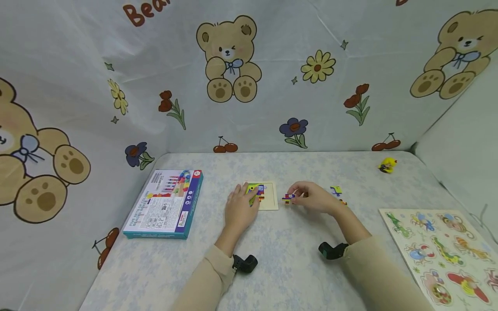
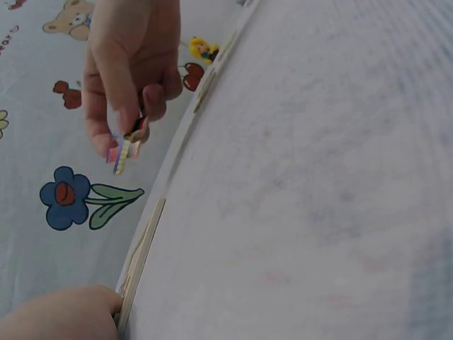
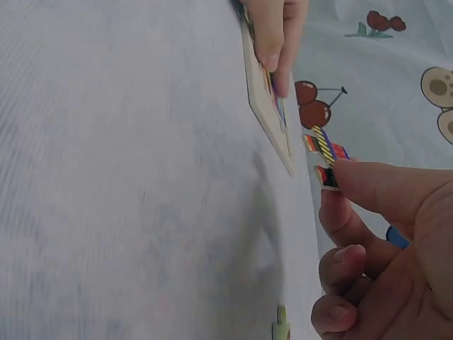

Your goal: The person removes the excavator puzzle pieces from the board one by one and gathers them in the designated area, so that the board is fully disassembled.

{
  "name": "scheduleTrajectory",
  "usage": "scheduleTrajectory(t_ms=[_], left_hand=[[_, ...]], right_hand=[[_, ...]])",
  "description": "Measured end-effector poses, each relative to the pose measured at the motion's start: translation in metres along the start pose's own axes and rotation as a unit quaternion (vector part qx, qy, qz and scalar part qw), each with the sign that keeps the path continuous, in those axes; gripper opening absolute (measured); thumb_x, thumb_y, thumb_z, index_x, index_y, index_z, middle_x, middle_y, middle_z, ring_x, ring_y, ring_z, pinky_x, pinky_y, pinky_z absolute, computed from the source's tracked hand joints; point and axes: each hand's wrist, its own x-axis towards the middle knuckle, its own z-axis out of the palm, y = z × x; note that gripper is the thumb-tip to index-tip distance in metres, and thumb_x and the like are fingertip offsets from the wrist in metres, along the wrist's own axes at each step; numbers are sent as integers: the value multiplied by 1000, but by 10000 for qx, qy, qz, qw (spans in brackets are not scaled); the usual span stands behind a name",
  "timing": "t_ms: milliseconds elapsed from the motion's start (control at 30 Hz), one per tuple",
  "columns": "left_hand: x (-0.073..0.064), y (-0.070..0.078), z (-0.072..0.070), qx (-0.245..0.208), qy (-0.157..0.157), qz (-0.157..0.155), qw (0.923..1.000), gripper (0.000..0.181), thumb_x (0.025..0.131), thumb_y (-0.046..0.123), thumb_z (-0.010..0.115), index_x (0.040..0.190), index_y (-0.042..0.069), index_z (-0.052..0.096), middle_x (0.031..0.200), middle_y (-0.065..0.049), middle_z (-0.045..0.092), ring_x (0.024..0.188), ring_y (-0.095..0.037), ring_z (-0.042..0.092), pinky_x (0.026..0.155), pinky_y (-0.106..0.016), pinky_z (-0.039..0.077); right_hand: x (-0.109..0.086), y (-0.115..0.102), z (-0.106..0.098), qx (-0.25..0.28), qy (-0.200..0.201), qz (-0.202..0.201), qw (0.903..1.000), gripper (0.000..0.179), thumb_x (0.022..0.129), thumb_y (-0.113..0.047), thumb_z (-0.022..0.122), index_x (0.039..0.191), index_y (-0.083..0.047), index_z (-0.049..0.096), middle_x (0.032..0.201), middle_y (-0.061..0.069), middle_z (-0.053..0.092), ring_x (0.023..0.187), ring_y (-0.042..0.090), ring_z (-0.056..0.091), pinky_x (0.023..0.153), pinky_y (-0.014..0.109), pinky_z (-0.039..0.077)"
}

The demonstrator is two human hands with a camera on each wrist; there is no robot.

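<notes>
My right hand [image 1: 313, 198] pinches a small colourful jigsaw piece [image 1: 287, 198] between thumb and fingers, just right of a wooden puzzle board [image 1: 273, 204]. In the right wrist view this piece [image 3: 324, 147] shows yellow-and-black stripes with red parts, held up off the table. My left hand [image 1: 239, 211] rests on the left part of the board, its fingers stretched over green and multicoloured pieces [image 1: 261, 191] lying in the frame and partly hiding them. Two loose pieces, one green and yellow [image 1: 336, 190], lie beyond the right wrist; the forearm partly covers the other one [image 1: 343, 201].
A boxed set [image 1: 161, 205] lies at the left of the table. On the right is a large wooden insect puzzle board [image 1: 439, 255]. A small yellow-haired figure [image 1: 387, 165] sits at the back right, before a bear-patterned curtain [image 1: 264, 116].
</notes>
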Motion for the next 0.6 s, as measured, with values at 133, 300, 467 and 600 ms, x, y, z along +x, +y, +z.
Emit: scheduleTrajectory(t_ms=[133, 300, 467, 600], left_hand=[[-1, 0, -1, -22, 4, 45, 10000, 42, 102, 41, 46, 142, 34, 54, 160, -3, 36, 152, -30, 27, 124, -50, 21], [-1, -1, 0, -13, -19, 30, 10000, 42, 102, 41, 46, 143, 33, 53, 161, -3, 35, 152, -29, 26, 125, -49, 20], [-1, 0, 0, -11, -24, 29, 10000, 42, 102, 40, 46, 144, 33, 53, 161, -3, 35, 152, -29, 26, 125, -49, 20], [-1, 1, -1, -4, -22, 31, 10000, 42, 102, 40, 46, 144, 33, 53, 161, -4, 34, 152, -30, 26, 125, -49, 19]], right_hand=[[-19, 15, -13, -23, -269, 5, 9996, 15, 93, -13, 67, 108, -12, 67, 92, 7, 66, 82, 19, 55, 70, 30, 45], [-40, 37, -28, -4, -456, 81, 9989, 14, 95, -15, 66, 108, -11, 66, 90, 7, 66, 80, 19, 54, 68, 29, 44], [-61, 49, -42, -176, -500, 202, 9984, 16, 95, -18, 67, 109, -11, 65, 89, 6, 64, 78, 18, 55, 66, 27, 45], [-73, 57, -50, -241, -526, 465, 9972, 17, 94, -20, 68, 108, -11, 65, 89, 5, 64, 80, 17, 54, 68, 26, 46]])
